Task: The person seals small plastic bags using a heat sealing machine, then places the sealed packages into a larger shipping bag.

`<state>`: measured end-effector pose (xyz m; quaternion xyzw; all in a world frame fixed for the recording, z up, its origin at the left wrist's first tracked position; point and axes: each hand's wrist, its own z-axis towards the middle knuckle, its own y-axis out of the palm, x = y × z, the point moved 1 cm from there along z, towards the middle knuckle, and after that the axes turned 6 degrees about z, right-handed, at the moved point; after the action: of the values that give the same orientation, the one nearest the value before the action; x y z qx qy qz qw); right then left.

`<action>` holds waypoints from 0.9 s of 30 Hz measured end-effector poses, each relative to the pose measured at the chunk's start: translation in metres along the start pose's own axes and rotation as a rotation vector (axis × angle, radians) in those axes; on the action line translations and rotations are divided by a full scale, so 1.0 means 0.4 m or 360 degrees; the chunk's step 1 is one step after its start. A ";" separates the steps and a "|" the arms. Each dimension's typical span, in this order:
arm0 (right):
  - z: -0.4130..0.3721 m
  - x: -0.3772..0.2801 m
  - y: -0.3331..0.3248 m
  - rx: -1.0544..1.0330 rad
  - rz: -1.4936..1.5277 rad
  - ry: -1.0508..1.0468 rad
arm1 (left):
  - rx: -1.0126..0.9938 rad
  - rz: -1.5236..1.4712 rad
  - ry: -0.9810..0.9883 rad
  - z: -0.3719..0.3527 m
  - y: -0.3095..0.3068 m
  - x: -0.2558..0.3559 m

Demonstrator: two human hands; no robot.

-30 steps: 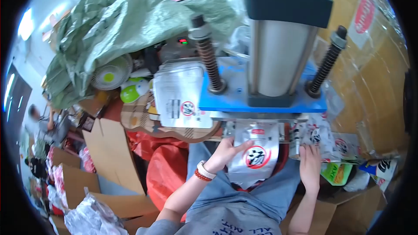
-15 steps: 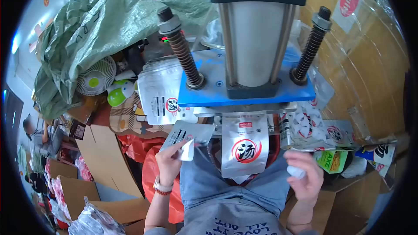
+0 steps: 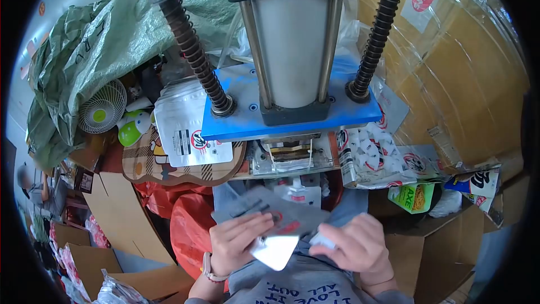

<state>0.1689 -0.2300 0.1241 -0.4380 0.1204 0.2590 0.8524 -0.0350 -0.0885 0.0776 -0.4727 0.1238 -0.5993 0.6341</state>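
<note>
My left hand (image 3: 239, 242) grips a silver foil pouch (image 3: 284, 250), its fingers wrapped over the edge and the printed side tilted and blurred. Close by on the right, my right hand (image 3: 357, 245) is closed around a small white plastic piece (image 3: 322, 240), which meets or nearly meets the pouch's edge; its exact shape is mostly hidden. Beyond both hands stands a press with a blue plate (image 3: 292, 126) and a metal die (image 3: 289, 155) beneath it. Below the die, another silver pouch (image 3: 298, 192) lies partly hidden, a white spout showing at its top.
A stack of silver pouches (image 3: 188, 129) rests on a plaid board (image 3: 140, 163) at left. At right, an open bag (image 3: 371, 157) holds several white plastic pieces. A small fan (image 3: 102, 107), red plastic bag (image 3: 191, 225) and large carton (image 3: 444, 67) surround the bench.
Both hands have come together in front of my body with the pouch and white piece. The pouch that hung from the press has dropped lower, uncovering the die.
</note>
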 end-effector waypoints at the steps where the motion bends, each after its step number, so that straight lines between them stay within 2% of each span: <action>1: 0.007 0.002 0.007 0.0075 -0.0079 0.0110 | 0.0015 0.0034 -0.0014 -0.004 0.012 -0.012; 4: 0.001 0.017 0.031 -0.0107 0.0009 -0.0054 | -0.0028 0.0116 0.0137 0.000 0.019 0.008; 6: 0.003 -0.004 0.007 -0.0078 0.0329 -0.0044 | -0.0115 -0.0231 0.0203 0.010 0.015 0.012; 7: 0.003 -0.002 0.007 -0.0078 0.0331 -0.0042 | -0.0199 -0.0436 0.0158 0.028 0.009 0.027; 10: 0.014 0.023 0.016 -0.0179 0.0103 0.0209 | -0.0329 -0.0666 -0.0186 0.024 0.079 0.008; 12: 0.002 0.097 0.059 -0.0070 -0.0012 0.0412 | -0.0785 -0.0942 -0.0885 -0.006 0.181 -0.059; 13: -0.003 0.103 0.043 0.0069 -0.0017 0.0453 | -0.0709 -0.1279 -0.1128 -0.018 0.223 -0.085; 15: -0.025 0.107 -0.003 0.0337 0.0038 0.0613 | -0.0292 -0.1793 -0.1433 0.008 0.257 -0.098; 16: -0.043 0.109 -0.023 0.0467 0.0100 0.0743 | -0.0239 -0.1956 -0.1568 0.042 0.246 -0.100; 19: -0.022 0.200 -0.003 0.0638 -0.0468 0.0760 | -0.0188 -0.2027 -0.1637 0.108 0.249 -0.130; 21: -0.058 0.294 0.055 0.0529 -0.0627 0.0833 | -0.0175 -0.2217 -0.1610 0.112 0.272 -0.144; 23: -0.113 0.353 0.098 -0.0060 -0.0587 0.0999 | -0.0129 -0.1995 -0.1471 0.108 0.291 -0.150; 24: -0.118 0.338 0.095 -0.0109 -0.0535 0.1068 | -0.0098 -0.1860 -0.1384 0.104 0.285 -0.152; 25: -0.124 0.307 0.086 -0.0168 -0.0471 0.1144 | -0.0393 -0.1524 -0.1377 0.097 0.251 -0.175; 27: -0.135 0.292 0.064 -0.0111 -0.0387 0.1052 | 0.0083 -0.0703 -0.1169 0.066 0.224 -0.269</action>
<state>0.2537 -0.2221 0.0246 -0.5381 0.3277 0.0039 0.7766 0.0147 0.0030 -0.0196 -0.6536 -0.2297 -0.5155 0.5042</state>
